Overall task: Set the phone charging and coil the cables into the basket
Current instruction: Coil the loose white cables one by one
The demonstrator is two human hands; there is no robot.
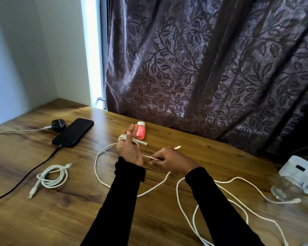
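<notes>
On the wooden table, the phone serves as the fixed mark: it lies face up near the far left corner, screen dark, with a dark cable plugged into its near end and trailing off toward the left edge of the table. Just behind the phone, touching or nearly touching its far left side, sits a small dark earbud case showing a green light, with a white lead running from it to the left. In front of the phone, nearer the person, a coiled white cable rests loosely looped on the wood, its plug ends lying free. To the right of the phone, the left hand is held open, palm up, fingers extended, with several turns of a white cable wound around the fingers; one plug end sticks out to the right past the fingertips. Right beside it, further from the phone, the right hand pinches the same cable between thumb and fingertips, close to the left wrist. The slack of this cable loops across the table below both black sleeves. A pink bottle with a white cap lies just beyond the left fingertips. Well to the right of the phone, another long white cable sprawls in wide loops, reaching toward a clear glass and a white box at the table's right edge.
</notes>
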